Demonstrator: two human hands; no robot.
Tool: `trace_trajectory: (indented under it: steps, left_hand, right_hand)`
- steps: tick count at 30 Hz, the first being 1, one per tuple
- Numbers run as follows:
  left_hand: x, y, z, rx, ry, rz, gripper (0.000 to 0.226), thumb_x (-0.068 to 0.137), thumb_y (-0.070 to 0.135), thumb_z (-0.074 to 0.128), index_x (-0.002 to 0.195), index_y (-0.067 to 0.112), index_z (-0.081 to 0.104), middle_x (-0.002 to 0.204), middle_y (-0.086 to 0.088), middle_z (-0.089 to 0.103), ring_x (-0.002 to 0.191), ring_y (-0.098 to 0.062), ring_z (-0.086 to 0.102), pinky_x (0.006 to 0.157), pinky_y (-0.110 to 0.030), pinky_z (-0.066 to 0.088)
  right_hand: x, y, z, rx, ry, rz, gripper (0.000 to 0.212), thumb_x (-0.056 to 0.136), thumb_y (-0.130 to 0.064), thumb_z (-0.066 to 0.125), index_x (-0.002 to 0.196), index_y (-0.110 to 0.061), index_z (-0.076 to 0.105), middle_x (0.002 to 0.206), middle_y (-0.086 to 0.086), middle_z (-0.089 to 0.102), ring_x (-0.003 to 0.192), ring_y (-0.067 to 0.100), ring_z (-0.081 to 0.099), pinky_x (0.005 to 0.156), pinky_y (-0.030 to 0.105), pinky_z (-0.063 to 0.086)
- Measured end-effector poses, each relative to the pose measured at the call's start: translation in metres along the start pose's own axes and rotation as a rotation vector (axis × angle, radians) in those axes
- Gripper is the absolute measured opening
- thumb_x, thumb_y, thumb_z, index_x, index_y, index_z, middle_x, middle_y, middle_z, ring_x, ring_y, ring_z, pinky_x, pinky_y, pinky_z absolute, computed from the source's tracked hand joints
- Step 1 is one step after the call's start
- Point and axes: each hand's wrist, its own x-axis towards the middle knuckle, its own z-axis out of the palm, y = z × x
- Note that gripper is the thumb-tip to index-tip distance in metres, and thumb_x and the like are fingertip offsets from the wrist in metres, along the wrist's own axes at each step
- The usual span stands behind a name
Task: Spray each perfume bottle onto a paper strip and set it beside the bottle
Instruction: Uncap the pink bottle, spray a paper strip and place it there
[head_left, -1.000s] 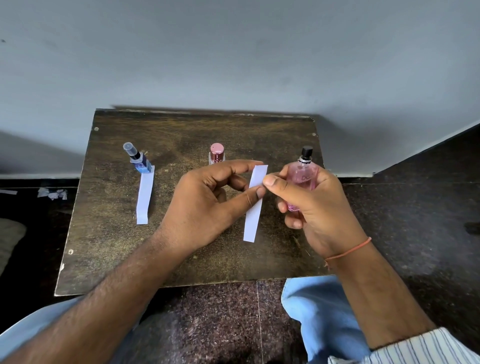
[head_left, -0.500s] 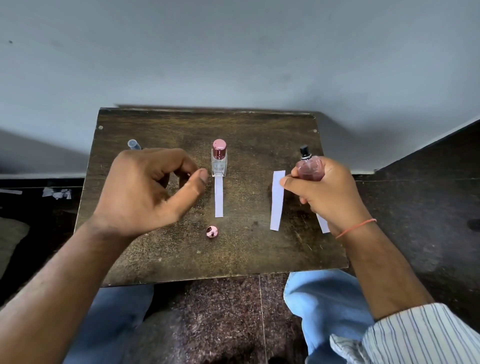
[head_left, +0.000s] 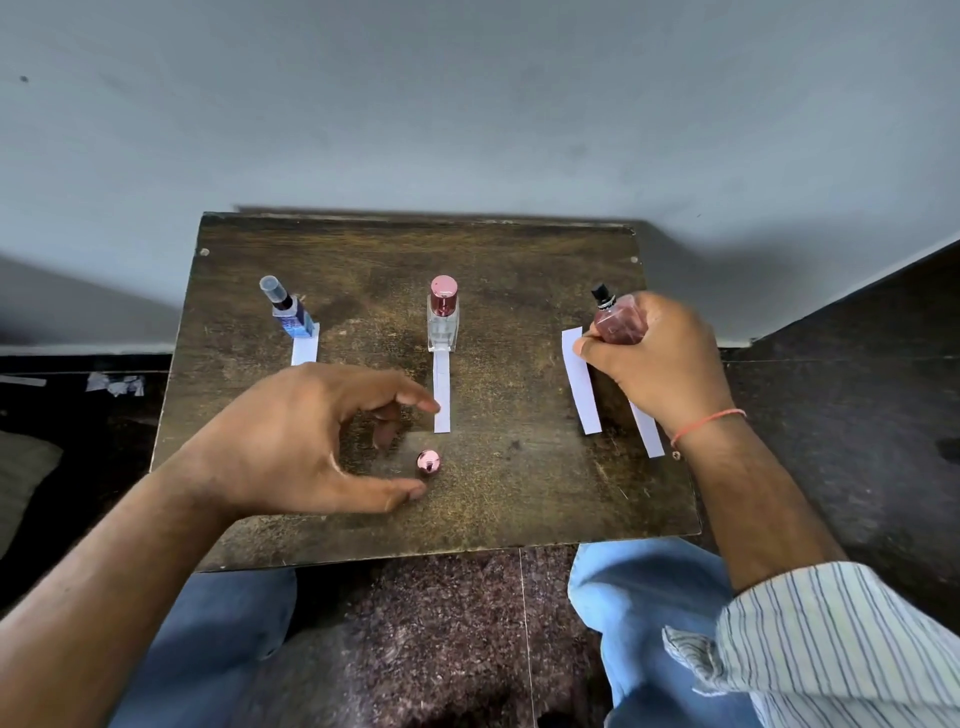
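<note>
Head view. Dark, worn wooden board (head_left: 519, 493) set against a plain grey wall (head_left: 467, 104); dark speckled stone floor (head_left: 441, 623) below, paper scraps (head_left: 115, 383) on the floor at far left.

Three perfume bottles stand in a row near the board's far edge. Blue bottle (head_left: 291, 312), clear cap, at left; white paper strip (head_left: 304, 349) just in front of it, lower end hidden by the left hand. Clear bottle with pink cap (head_left: 443, 317) at centre; second strip (head_left: 441, 395) runs from its base toward the viewer. Pink bottle with black sprayer (head_left: 615, 322) at right, tilted, gripped in the curled fingers of the right hand (head_left: 660, 364); cannot tell whether its base touches the board. Third strip (head_left: 581, 382) lies just left of that hand; fourth strip (head_left: 647, 428) pokes out beneath the wrist.

Left hand (head_left: 306, 447) spread in a loose C, holding nothing, thumb and forefinger on either side of a small round pink cap (head_left: 428, 461) lying on the board.
</note>
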Motion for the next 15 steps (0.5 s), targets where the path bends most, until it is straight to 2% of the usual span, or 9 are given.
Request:
trace_trajectory:
  steps: [2,4,6,10,13,15]
  left_hand:
    - [0.002,0.001,0.003,0.01,-0.014,0.005,0.066,0.072,0.078,0.084,0.129,0.048,0.07,0.103,0.043,0.066,0.095,0.014,0.067,0.077,-0.009,0.049]
    - [0.005,0.003,0.007,0.009,-0.02,0.008,0.065,0.074,0.081,0.08,0.129,0.048,0.071,0.104,0.034,0.072,0.099,0.01,0.07,0.084,-0.021,0.058]
    - [0.008,0.003,0.01,0.017,-0.028,0.025,0.058,0.079,0.077,0.078,0.128,0.047,0.073,0.1,0.03,0.073,0.095,0.007,0.072,0.081,-0.03,0.062]
    - [0.013,0.003,0.013,-0.029,-0.037,0.071,0.035,0.086,0.058,0.086,0.115,0.04,0.082,0.092,0.027,0.073,0.086,0.006,0.072,0.072,-0.029,0.061]
    - [0.016,0.006,0.014,-0.076,-0.027,0.092,0.03,0.085,0.053,0.088,0.109,0.036,0.084,0.089,0.023,0.076,0.083,0.004,0.074,0.072,-0.026,0.06]
    - [0.018,0.008,0.016,-0.106,-0.008,0.107,0.029,0.084,0.052,0.089,0.108,0.034,0.085,0.089,0.022,0.077,0.084,0.003,0.075,0.074,-0.024,0.06]
  right_hand:
    - [0.0,0.0,0.001,-0.01,0.006,-0.01,0.017,0.084,-0.028,0.089,0.094,-0.025,0.077,0.093,-0.009,0.078,0.09,0.016,0.073,0.075,0.024,0.05]
    - [0.0,0.0,0.002,-0.018,0.006,-0.018,0.017,0.084,-0.027,0.089,0.095,-0.026,0.076,0.094,-0.008,0.078,0.091,0.016,0.072,0.078,0.025,0.049]
    - [0.0,0.001,0.002,-0.019,0.008,-0.018,0.017,0.084,-0.027,0.088,0.095,-0.026,0.075,0.092,-0.009,0.077,0.09,0.016,0.072,0.077,0.024,0.048]
    - [-0.001,0.002,0.002,-0.038,0.005,-0.028,0.019,0.084,-0.027,0.089,0.094,-0.026,0.073,0.089,-0.012,0.072,0.089,0.017,0.07,0.077,0.024,0.046]
    - [-0.001,0.002,0.0,-0.024,0.015,-0.033,0.02,0.085,-0.029,0.089,0.098,-0.026,0.074,0.092,-0.009,0.073,0.091,0.017,0.069,0.077,0.024,0.048]
    - [-0.001,0.003,-0.001,0.012,0.023,-0.029,0.019,0.085,-0.027,0.089,0.095,-0.029,0.073,0.088,-0.016,0.071,0.087,0.011,0.068,0.072,0.016,0.047]
